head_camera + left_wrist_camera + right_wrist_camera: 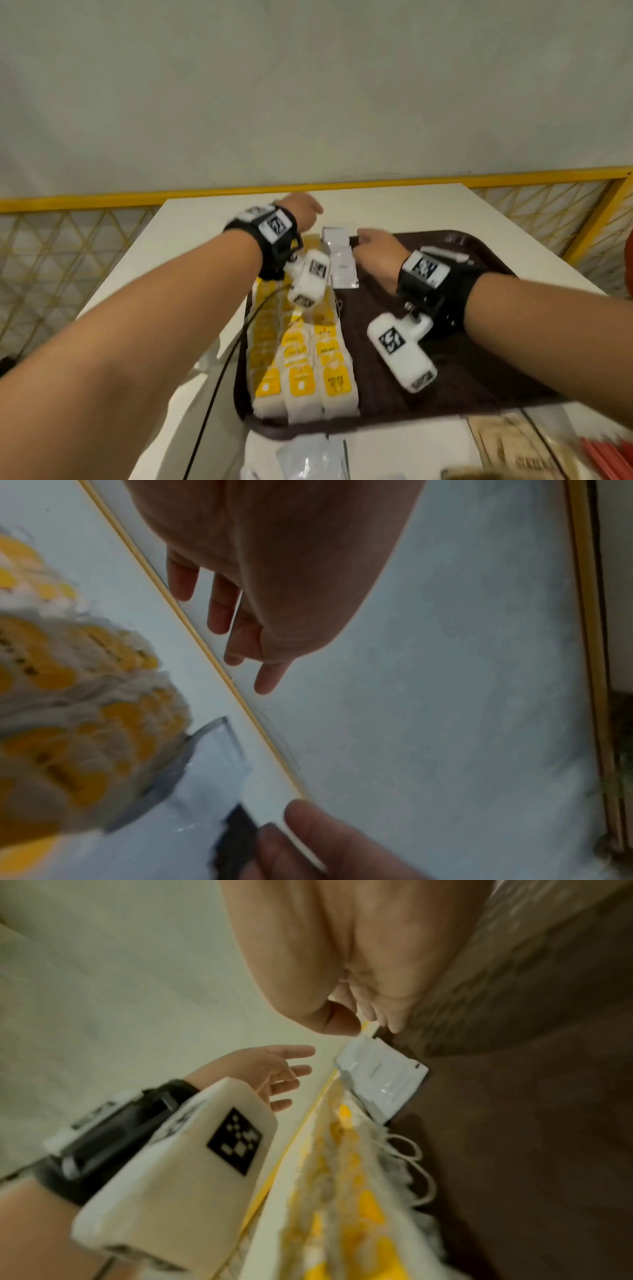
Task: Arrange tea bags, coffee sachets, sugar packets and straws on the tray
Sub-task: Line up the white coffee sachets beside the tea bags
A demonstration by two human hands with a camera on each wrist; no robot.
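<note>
A brown tray lies on the white table. Rows of tea bags with yellow tags fill its left side, also seen in the wrist views. A short column of white sachets lies at the tray's far middle. My left hand hovers above the table's far edge with straight, spread fingers, holding nothing. My right hand rests at the far end of the sachets by the tray's rim. Its thumb and fingertips are close together; a pinch is not clear.
Near the table's front edge lie a clear plastic bag, brown paper packets and red straws. A black cable runs along the tray's left side. A yellow railing with mesh borders the table's far side.
</note>
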